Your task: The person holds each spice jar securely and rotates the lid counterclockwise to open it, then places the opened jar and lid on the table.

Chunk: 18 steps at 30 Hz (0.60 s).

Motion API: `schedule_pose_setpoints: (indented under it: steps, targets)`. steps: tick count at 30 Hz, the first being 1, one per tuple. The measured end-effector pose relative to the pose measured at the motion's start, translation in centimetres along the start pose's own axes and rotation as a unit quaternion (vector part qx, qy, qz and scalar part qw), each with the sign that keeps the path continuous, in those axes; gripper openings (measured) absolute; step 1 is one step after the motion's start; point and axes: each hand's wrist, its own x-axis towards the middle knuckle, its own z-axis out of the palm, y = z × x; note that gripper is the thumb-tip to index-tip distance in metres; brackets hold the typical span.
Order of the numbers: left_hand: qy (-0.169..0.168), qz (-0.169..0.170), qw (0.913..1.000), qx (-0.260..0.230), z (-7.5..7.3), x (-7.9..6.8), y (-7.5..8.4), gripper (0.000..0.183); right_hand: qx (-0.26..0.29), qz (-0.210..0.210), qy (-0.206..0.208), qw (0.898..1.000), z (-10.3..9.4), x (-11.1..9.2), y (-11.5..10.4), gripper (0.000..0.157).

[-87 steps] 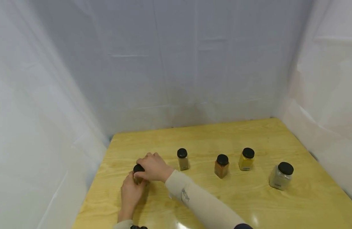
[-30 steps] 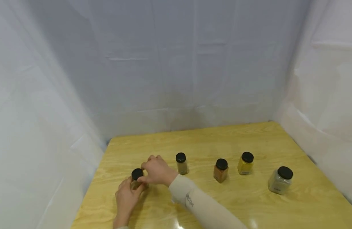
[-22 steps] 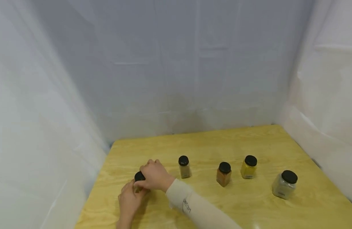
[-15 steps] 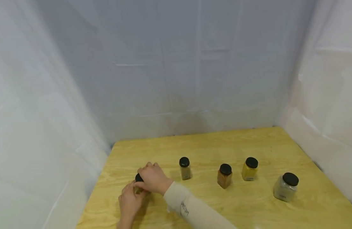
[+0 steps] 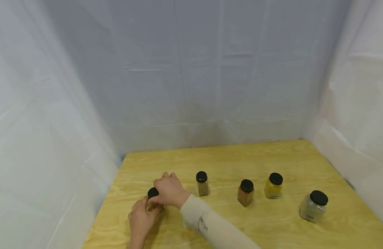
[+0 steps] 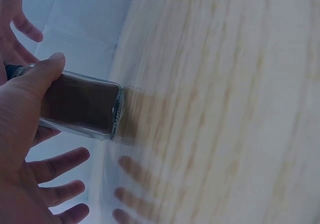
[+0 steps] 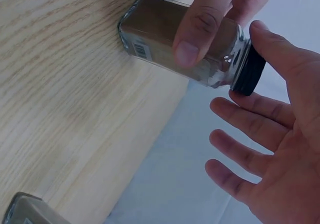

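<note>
A square glass spice jar [image 7: 160, 31] with brown powder and a black lid [image 7: 250, 69] stands upright at the left of the wooden table. My left hand [image 5: 141, 218] grips its body between thumb and forefinger, the other fingers spread, as the left wrist view shows. At the top, my right hand [image 5: 171, 190] pinches the lid's edge with thumb and forefinger; its remaining fingers are held off the jar. In the head view both hands cover most of the jar body, and only part of the lid shows.
Right of the hands stands a slim jar of tan powder [image 5: 203, 187]. Further right are an orange-brown jar [image 5: 245, 197], a yellow jar [image 5: 273, 190] and a wider pale-grey jar [image 5: 311, 210], all black-lidded. White sheeting [image 5: 191, 86] surrounds the table [image 5: 229, 155].
My right hand has closed over the lid from beside it, turned leftward, then shifted slightly back right. My left hand keeps its hold on the jar. The head view has tilted slightly.
</note>
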Motion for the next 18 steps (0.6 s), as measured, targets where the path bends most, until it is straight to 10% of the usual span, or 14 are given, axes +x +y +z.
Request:
schedule_pose_setpoints:
  steps: [6,18]
  targets:
    - [-0.015,-0.012,0.9997,-0.011,-0.13,-0.2,-0.05,0.065,0.03,-0.033,-0.031,0.999,-0.84,-0.34,0.11,0.032]
    - [-0.017,0.003,0.9998,0.0,0.03,0.18,-0.32,0.065,0.053,-0.042,-0.04,0.997,-0.21,-0.52,0.24,0.053]
